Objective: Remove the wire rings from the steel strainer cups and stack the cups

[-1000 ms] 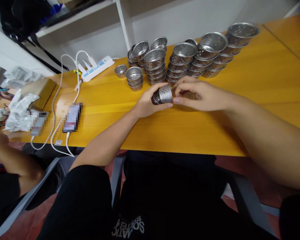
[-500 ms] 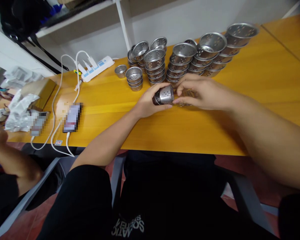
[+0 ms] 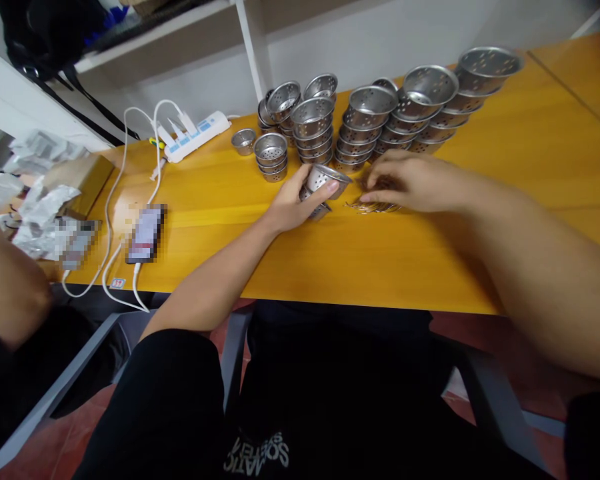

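Observation:
My left hand point(image 3: 295, 203) grips a small perforated steel cup point(image 3: 323, 180), tilted with its rim up and to the right, just above the yellow table point(image 3: 330, 253). A second cup point(image 3: 320, 211) lies under my fingers. My right hand point(image 3: 410, 183) rests palm down to the right, fingertips curled onto a small pile of thin wire rings point(image 3: 375, 207) on the table. The two hands are a little apart.
Stacks of perforated steel cups point(image 3: 360, 123) line the back of the table, larger ones to the right. A white power strip point(image 3: 193, 133) with cables and a phone point(image 3: 145, 233) lie to the left. Another person's arm point(image 3: 5, 287) sits by crumpled paper point(image 3: 40, 213) at far left.
My hands have parted. The left turned its cup from sideways to rim-up and drew it slightly left. The right hand dropped onto the wire rings. The other person's arm rose.

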Available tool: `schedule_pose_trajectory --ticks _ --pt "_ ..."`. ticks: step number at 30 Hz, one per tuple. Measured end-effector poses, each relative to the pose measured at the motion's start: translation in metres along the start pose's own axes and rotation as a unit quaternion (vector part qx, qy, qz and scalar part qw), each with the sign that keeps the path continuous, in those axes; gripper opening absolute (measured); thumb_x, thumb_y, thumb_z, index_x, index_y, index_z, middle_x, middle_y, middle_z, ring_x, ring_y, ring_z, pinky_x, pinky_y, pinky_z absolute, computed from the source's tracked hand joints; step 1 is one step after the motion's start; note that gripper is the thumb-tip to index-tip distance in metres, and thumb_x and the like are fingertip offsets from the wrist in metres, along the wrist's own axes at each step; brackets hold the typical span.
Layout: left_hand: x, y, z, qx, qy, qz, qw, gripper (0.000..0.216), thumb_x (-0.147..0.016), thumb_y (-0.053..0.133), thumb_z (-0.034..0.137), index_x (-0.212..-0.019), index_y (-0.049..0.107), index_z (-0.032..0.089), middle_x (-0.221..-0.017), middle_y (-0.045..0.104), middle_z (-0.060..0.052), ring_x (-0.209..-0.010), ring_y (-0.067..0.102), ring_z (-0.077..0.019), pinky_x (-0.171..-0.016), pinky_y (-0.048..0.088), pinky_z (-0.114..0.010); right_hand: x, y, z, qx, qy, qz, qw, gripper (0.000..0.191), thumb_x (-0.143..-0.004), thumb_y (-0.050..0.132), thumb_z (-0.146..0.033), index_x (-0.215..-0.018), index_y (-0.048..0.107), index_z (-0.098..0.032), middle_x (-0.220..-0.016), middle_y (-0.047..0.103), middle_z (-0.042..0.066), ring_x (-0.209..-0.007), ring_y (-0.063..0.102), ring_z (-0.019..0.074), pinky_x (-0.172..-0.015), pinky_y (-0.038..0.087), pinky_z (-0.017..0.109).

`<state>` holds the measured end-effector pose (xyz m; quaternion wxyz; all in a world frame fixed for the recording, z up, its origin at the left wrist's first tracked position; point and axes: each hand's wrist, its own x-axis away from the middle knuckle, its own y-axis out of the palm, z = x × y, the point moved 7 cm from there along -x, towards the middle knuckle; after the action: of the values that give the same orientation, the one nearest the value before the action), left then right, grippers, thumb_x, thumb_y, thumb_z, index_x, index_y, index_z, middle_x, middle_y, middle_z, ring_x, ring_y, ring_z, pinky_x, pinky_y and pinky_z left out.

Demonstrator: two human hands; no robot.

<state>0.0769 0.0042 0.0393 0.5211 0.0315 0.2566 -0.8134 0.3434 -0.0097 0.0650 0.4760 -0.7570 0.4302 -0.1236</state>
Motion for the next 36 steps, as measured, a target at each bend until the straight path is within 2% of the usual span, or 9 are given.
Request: schedule_pose_trajectory --ticks 4,7,10,13,16,19,24,29,36 --pt "-0.001 0.003 -0.002 0.008 0.033 0.003 0.999 0.095 -0.103 0.076 0.116 -0.135 0.08 0.026 -0.121 0.081 -0.009 -0.115 0.084 -0.0326 -0.106 0.076 -0.052 -0.001 0.009 0.004 0.017 0.001 -0.004 1.0 0.08 -0.108 0.064 -0.108 -0.118 0.084 -0.032 -0.126 0.079 0.019 -0.119 0.076 0.0452 -0.113 0.065 0.071" --pt "-0.006 -0.016 -0.002 -0.014 0.092 0.052 0.994 0.103 -0.1 0.08 0.116 -0.153 0.076 0.028 -0.137 0.083 -0.012 -0.137 0.085 -0.0386 -0.122 0.074 -0.057 0.001 0.008 0.002 0.011 0.0 0.007 1.0 0.073 -0.112 0.066 -0.102 -0.124 0.087 -0.034 -0.134 0.081 0.019 -0.124 0.077 0.0451 -0.119 0.065 0.071" --pt "-0.017 -0.062 -0.006 -0.054 0.151 0.137 0.978 0.112 -0.091 0.085 0.12 -0.16 0.069 0.034 -0.152 0.081 -0.012 -0.156 0.08 -0.0425 -0.139 0.067 -0.062 0.002 0.007 0.0 0.011 -0.004 0.001 1.0 0.072 -0.114 0.064 -0.102 -0.126 0.089 -0.036 -0.133 0.084 0.019 -0.125 0.078 0.0457 -0.119 0.067 0.073" --pt "-0.026 -0.121 -0.014 -0.09 0.171 0.219 0.956 0.109 -0.089 0.087 0.119 -0.163 0.063 0.042 -0.16 0.078 -0.011 -0.156 0.08 -0.0401 -0.143 0.065 -0.061 0.003 0.005 -0.004 0.006 -0.006 -0.003 1.0 0.071 -0.113 0.062 -0.105 -0.125 0.091 -0.041 -0.131 0.085 0.017 -0.125 0.078 0.0469 -0.12 0.067 0.078" --pt "-0.026 -0.175 -0.024 -0.146 0.171 0.298 0.928 0.102 -0.091 0.086 0.118 -0.157 0.064 0.043 -0.155 0.078 -0.011 -0.149 0.08 -0.0391 -0.14 0.065 -0.063 0.003 0.006 -0.006 -0.007 -0.001 -0.004 1.0 0.071 -0.113 0.063 -0.105 -0.126 0.092 -0.043 -0.133 0.086 0.017 -0.125 0.079 0.0473 -0.121 0.066 0.08" --pt "-0.024 -0.202 -0.034 -0.208 0.137 0.331 0.91 0.106 -0.085 0.084 0.124 -0.144 0.074 0.037 -0.145 0.076 -0.013 -0.148 0.076 -0.0424 -0.143 0.059 -0.069 0.003 0.008 -0.004 -0.018 0.003 -0.007 1.0 0.068 -0.111 0.065 -0.106 -0.126 0.093 -0.046 -0.132 0.088 0.014 -0.124 0.079 0.0467 -0.12 0.065 0.08" --pt "-0.026 -0.2 -0.04 -0.23 0.082 0.293 0.924 0.11 -0.082 0.082 0.127 -0.145 0.081 0.036 -0.138 0.071 -0.013 -0.145 0.072 -0.0421 -0.145 0.056 -0.07 0.003 0.008 0.002 -0.018 -0.003 -0.008 1.0 0.064 -0.112 0.069 -0.103 -0.127 0.094 -0.045 -0.131 0.089 0.014 -0.123 0.08 0.0461 -0.12 0.066 0.079" --pt "-0.025 -0.188 -0.032 -0.24 0.053 0.245 0.938 0.12 -0.071 0.083 0.132 -0.142 0.088 0.036 -0.128 0.077 -0.012 -0.134 0.077 -0.0418 -0.139 0.061 -0.07 0.003 0.009 0.002 -0.026 -0.006 -0.007 1.0 0.061 -0.112 0.071 -0.103 -0.128 0.093 -0.048 -0.128 0.088 0.012 -0.118 0.08 0.045 -0.114 0.066 0.078" --pt "-0.024 -0.179 -0.03 -0.255 0.022 0.202 0.945 0.095 -0.087 0.1 0.109 -0.145 0.089 0.034 -0.134 0.082 -0.014 -0.137 0.08 -0.0417 -0.14 0.064 -0.067 0.002 0.008 -0.002 -0.033 -0.003 -0.01 0.999 0.066 -0.11 0.069 -0.106 -0.122 0.091 -0.046 -0.126 0.088 0.014 -0.117 0.078 0.0445 -0.113 0.065 0.077"
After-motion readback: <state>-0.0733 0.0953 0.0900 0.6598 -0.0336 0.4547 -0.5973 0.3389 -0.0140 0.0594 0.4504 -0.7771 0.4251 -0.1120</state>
